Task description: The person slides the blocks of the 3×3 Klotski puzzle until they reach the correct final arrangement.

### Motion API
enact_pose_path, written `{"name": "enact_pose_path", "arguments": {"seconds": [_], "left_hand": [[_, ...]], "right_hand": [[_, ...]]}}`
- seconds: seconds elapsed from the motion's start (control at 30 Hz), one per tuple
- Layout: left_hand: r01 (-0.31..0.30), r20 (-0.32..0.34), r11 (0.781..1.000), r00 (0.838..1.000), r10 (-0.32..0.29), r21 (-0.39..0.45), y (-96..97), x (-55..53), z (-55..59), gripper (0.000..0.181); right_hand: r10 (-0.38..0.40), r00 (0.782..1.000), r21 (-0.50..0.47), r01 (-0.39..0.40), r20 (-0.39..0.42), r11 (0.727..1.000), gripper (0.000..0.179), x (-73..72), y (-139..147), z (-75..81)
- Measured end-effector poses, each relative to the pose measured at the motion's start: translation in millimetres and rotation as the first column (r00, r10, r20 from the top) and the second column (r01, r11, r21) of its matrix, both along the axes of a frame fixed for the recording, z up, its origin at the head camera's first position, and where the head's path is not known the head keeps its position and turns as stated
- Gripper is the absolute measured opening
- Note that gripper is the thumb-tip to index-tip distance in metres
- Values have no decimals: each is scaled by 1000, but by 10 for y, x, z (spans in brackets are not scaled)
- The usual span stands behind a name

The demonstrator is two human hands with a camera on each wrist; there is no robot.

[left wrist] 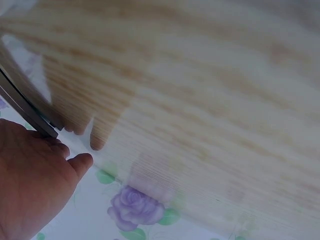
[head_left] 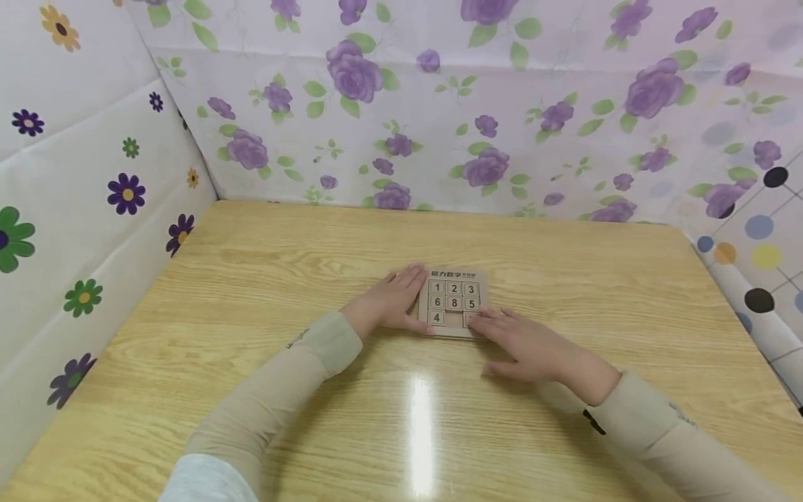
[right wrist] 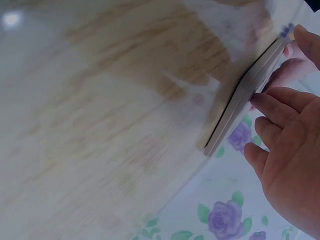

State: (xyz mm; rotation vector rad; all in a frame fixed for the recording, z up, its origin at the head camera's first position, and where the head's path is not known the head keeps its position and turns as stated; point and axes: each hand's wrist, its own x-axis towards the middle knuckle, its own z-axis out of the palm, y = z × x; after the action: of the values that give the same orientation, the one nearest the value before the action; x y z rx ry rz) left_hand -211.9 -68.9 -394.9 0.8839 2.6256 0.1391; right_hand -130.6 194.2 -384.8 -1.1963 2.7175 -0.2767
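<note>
A number slide puzzle [head_left: 455, 333] lies on the table, a square board with printed characters along its top edge. Its tiles read 1, 2, 3 across the top, 6, 8, 5 in the middle, and 4 at lower left. The lower middle slot is a gap, and fingertips cover most of the lower right tile. My left hand [head_left: 395, 300] rests along the board's left side, fingers extended near the upper corner and thumb at the lower one. With fingers stretched out, my right hand [head_left: 523, 345] touches the lower right tile, its thumb apart from the board over the table.
The wood-grain table [head_left: 301, 251] has a glossy top that mirrors hands and light. Behind it hangs a cloth with purple flowers [head_left: 354, 73]. Flowered cloth [head_left: 75, 202] covers the left side, dotted cloth [head_left: 768, 279] the right.
</note>
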Motion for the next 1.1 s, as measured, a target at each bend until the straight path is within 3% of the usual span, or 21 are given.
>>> {"name": "enact_pose_path", "arguments": {"seconds": [0.5, 0.9, 1.1], "left_hand": [[-7, -4, 1000, 1000, 8, 13, -1, -13, -50, 117], [-9, -10, 1000, 1000, 9, 12, 8, -5, -41, 116], [-13, -15, 1000, 1000, 13, 10, 8, -5, -36, 117]], "right_hand": [[26, 1000, 20, -26, 13, 999, 70, -51, -212, 1], [-62, 998, -20, 63, 29, 998, 74, -161, -68, -26], [-72, 997, -6, 72, 34, 997, 72, -102, -54, -6]]}}
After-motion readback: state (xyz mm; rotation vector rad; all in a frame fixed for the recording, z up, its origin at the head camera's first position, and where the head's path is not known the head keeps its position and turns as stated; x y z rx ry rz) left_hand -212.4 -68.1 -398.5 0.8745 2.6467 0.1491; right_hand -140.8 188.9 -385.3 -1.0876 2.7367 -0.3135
